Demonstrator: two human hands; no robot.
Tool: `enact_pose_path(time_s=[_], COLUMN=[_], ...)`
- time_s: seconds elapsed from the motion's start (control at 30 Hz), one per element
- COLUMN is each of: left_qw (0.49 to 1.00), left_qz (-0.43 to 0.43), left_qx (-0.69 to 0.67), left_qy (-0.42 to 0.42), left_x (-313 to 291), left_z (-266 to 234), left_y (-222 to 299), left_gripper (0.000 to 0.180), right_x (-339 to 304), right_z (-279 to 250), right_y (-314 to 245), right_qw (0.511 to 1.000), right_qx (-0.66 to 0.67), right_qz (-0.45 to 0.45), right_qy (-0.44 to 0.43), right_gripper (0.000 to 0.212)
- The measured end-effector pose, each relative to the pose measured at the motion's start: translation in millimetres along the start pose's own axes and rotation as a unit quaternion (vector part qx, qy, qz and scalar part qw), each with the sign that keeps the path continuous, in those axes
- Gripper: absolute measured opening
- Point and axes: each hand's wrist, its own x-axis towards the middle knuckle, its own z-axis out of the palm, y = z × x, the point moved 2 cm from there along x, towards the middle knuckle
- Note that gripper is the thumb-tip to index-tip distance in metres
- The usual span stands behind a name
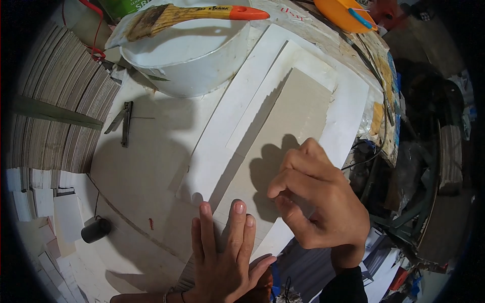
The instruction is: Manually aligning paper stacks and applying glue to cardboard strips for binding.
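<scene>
A long grey cardboard strip (pixel 290 121) lies slantwise over white paper sheets (pixel 227 118) on the worktable. My left hand (pixel 222 257) rests palm down at the near end of the strip, fingers stretched out and a little apart. Over the strip's near right part is my right hand (pixel 321 202), its fingers curled in toward the thumb. Whatever may be between those fingertips is too small or hidden to make out. The right hand casts a dark shadow on the cardboard.
A white tub (pixel 202 70) stands at the back, a wide brush (pixel 192 16) across its rim. Nail clippers (pixel 126 123) and a black cylinder (pixel 96 230) lie left. Stacked boards (pixel 50 141) line the left edge. An orange bowl (pixel 341 15) sits far right, near a black cable (pixel 388 108).
</scene>
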Motion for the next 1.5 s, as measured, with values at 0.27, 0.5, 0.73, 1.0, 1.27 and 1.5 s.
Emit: enact_pose_path(time_s=[0.27,0.5,0.73,1.0,1.27,1.5], left_qw=[0.999,0.999,0.998,0.998,0.997,0.999], left_qz=[-0.009,-0.021,-0.016,-0.013,-0.012,0.014], left_qx=[-0.030,-0.044,-0.051,-0.057,-0.067,0.008], left_qy=[0.012,0.020,0.015,0.016,0.022,-0.029], left_x=[-1,0,1,5,10,9], left_z=[1,1,-1,-1,-3,-8], left_y=[-1,0,1,-1,1,0], left_gripper=[0.097,0.100,0.100,0.101,0.103,0.107], right_x=[0,0,-3,3,4,4], right_z=[2,8,9,7,5,6], right_y=[5,4,5,8,11,7], right_qw=[0.994,0.996,0.993,0.990,0.990,0.990], right_qx=[0.006,-0.011,-0.019,0.005,0.016,0.014], right_qz=[0.050,0.069,0.063,0.083,0.086,0.090], right_qy=[-0.097,-0.057,-0.096,-0.111,-0.114,-0.106], right_gripper=[0.012,0.026,0.018,0.016,0.014,0.013])
